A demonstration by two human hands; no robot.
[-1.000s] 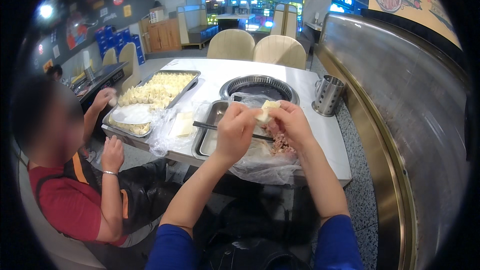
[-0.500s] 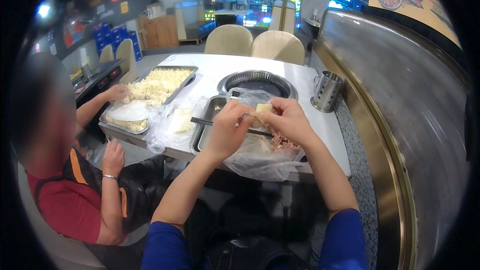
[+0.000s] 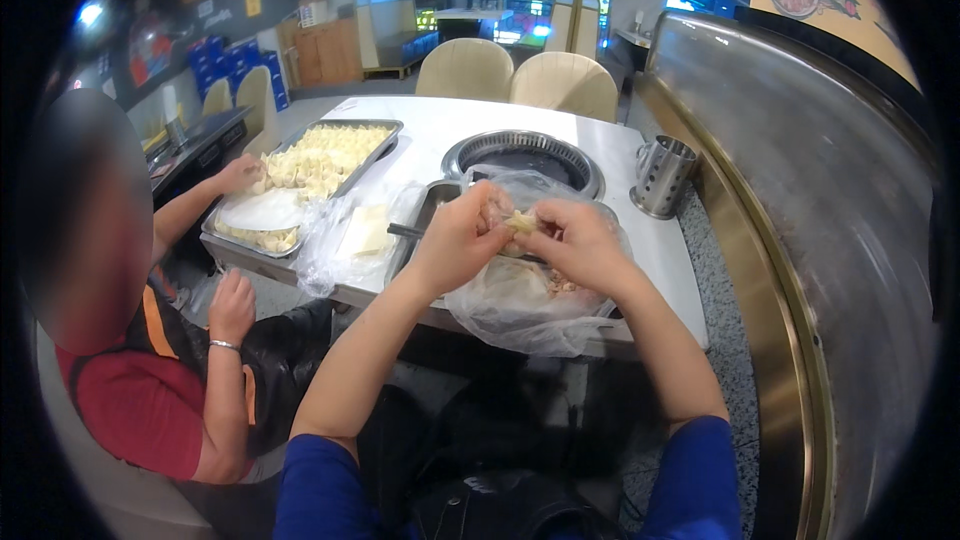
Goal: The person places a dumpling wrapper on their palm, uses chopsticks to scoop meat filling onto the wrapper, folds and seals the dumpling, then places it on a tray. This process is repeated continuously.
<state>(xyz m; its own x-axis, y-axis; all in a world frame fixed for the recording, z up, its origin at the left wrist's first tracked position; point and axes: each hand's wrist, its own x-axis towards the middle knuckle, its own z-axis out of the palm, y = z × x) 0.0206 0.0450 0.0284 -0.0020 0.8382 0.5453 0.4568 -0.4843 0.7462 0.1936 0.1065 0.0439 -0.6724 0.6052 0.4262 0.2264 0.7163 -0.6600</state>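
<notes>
Between my two hands a pale yellow wonton (image 3: 521,222) is pinched, its wrapper folded together. My left hand (image 3: 462,238) is closed on its left side, and dark chopsticks (image 3: 404,230) stick out to the left from under that hand. My right hand (image 3: 582,242) pinches the other side with thumb and fingers. Below the hands, pink minced filling (image 3: 566,288) lies in a clear plastic bag (image 3: 500,312) over a metal tray (image 3: 436,202), partly hidden by my hands. Left of it sits a stack of square wrappers (image 3: 368,230) on plastic.
At the left, a co-worker's hand (image 3: 240,174) touches wontons on a large metal tray (image 3: 392,130). Their other hand (image 3: 232,308) is lower down. A round sunken pot (image 3: 524,158) and a perforated metal cup (image 3: 664,176) stand beyond my hands. A metal-trimmed partition (image 3: 800,200) runs along the right.
My fingers have closed in around the wrapper, which is now gathered into a smaller bundle. The chopsticks show less beyond my hands. The view has shifted slightly.
</notes>
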